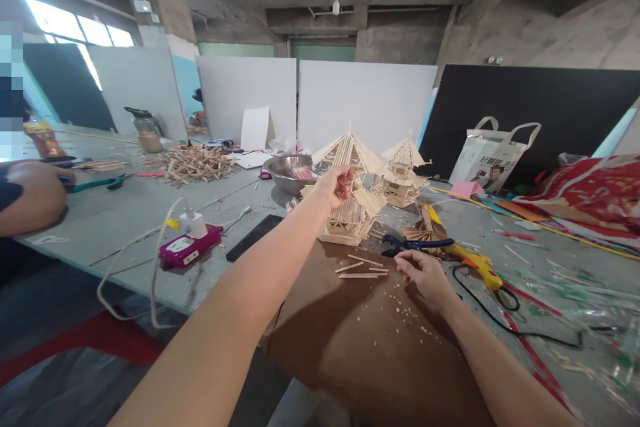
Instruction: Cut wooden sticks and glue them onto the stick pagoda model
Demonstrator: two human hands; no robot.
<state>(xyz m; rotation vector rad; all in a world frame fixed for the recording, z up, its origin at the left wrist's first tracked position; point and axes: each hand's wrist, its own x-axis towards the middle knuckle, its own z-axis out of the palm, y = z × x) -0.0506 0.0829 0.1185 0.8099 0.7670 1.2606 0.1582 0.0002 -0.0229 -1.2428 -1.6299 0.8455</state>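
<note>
Clock's centred on the brown board (350,353), 12 straight ahead. Way over at 10 there's someone else's bent arm (33,197) on the table, then a purple power strip (190,250) and a heap of sticks (195,165) further back. Steel bowl (285,180) at 11.

Left hand (341,187) is up at 12, fingers curled in tight; can't tell if there's anything in them. It's right in front of the little stick house (345,223), which is at 12 just past the board. Can't tell if they touch, so I'd keep that wrist high and go gently, roof sticks look easy to knock.

Four or so loose sticks (359,276) are on the board toward 12. Right hand (420,275) is at 1, just beside them, fingertips pinched close; can't see anything between. Light pinch is best with bits this thin imo.

Dark blue pliers (433,242) are just beyond that hand, yellow glue gun (480,267) at 2. Mind its cord near your forearm.
</note>
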